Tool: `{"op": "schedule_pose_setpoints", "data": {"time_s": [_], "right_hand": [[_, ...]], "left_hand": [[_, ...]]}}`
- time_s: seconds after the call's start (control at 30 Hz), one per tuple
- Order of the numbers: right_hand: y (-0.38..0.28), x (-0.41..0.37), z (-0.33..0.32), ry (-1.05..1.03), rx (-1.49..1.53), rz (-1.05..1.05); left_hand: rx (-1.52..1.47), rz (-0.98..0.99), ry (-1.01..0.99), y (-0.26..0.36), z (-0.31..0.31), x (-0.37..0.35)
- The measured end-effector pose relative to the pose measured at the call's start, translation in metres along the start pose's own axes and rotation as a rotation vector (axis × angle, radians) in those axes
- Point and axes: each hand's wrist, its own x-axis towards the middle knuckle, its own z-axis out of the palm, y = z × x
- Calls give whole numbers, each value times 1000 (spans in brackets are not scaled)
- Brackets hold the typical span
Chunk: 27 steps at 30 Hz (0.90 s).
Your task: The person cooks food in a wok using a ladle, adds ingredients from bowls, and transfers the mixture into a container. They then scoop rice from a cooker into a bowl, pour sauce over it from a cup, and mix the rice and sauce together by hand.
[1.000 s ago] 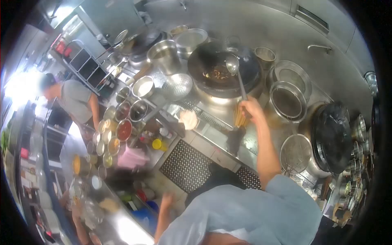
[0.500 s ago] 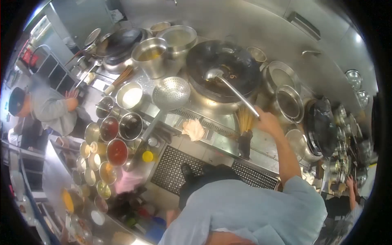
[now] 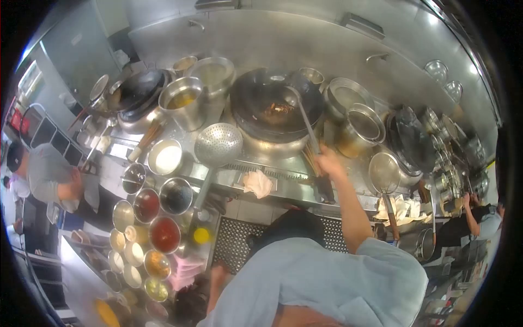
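My right hand is wrapped round the handle of a long metal ladle. The ladle's bowl is over the right far part of a big black wok, to the right of a small heap of browned food. My left hand hangs low beside my body, near a pink cloth; its fingers are too indistinct to read. In front of the wok, a crumpled pale cloth lies on the stove edge.
A perforated skimmer rests left of the wok. Several sauce and ingredient containers, including a red sauce pot, stand at left. A strainer and pots are at right. Co-workers stand at far left and far right.
The ladle's bowl has shifted from the middle of the wok toward its far right side, away from the food. My view has tilted, so the stove sits differently in it.
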Motion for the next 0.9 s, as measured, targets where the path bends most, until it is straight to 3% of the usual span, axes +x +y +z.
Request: {"op": "schedule_pose_setpoints", "data": {"time_s": [0.03, 0.07, 0.2, 0.3, 0.33, 0.37, 0.4, 0.43, 0.5, 0.53, 0.57, 0.6, 0.63, 0.67, 0.7, 0.73, 0.77, 0.83, 0.9], "right_hand": [[-2, 9, 8, 12, 120, 32], [-3, 17, 15, 20, 232, 66], [3, 41, 5, -196, 440, 121], [-1, 29, 22, -131, 310, 52], [2, 30, 29, -84, 146, -62], [0, 23, 31, 50, -119, -104], [-1, 23, 29, 41, -261, -61], [8, 30, 26, -44, -75, -52], [-2, 17, 33, -59, -119, -61], [9, 24, 31, -44, -157, -106], [22, 29, 33, -21, -62, -93], [20, 21, 44, -82, 79, -87], [20, 0, 56, -120, 227, -61], [23, -11, 74, -266, 206, -143], [26, -28, 94, -434, 194, -148], [28, -44, 115, -601, 178, -153], [23, -60, 142, -794, 164, -88], [50, -77, 186, -1138, 131, -283], [43, -121, 221, -1431, 258, -254]], "left_hand": [[367, -79, -14, -4, 7, -13], [539, -128, -43, -13, 13, -24], [662, -201, -70, -26, 16, -48], [739, -163, -57, -20, 16, -58], [759, -123, -42, -15, 21, -59], [768, -96, -1, -14, 32, -61], [762, -80, 64, -10, 46, -59], [714, -97, 163, -6, 63, -59], [534, -179, 453, 13, 105, -42], [340, -29, 553, 39, 115, -42], [364, 71, 720, 65, 125, -42], [349, -26, 799, 104, 129, -36], [230, 14, 709, 129, 128, -21], [69, 165, 587, 151, 130, -1], [41, 134, 465, 204, 129, -3], [3, 312, 340, 286, 117, -42], [-45, 425, 202, 318, 114, -36], [174, 483, 79, 376, 104, -42], [358, 461, 47, 408, 96, -71]]}}
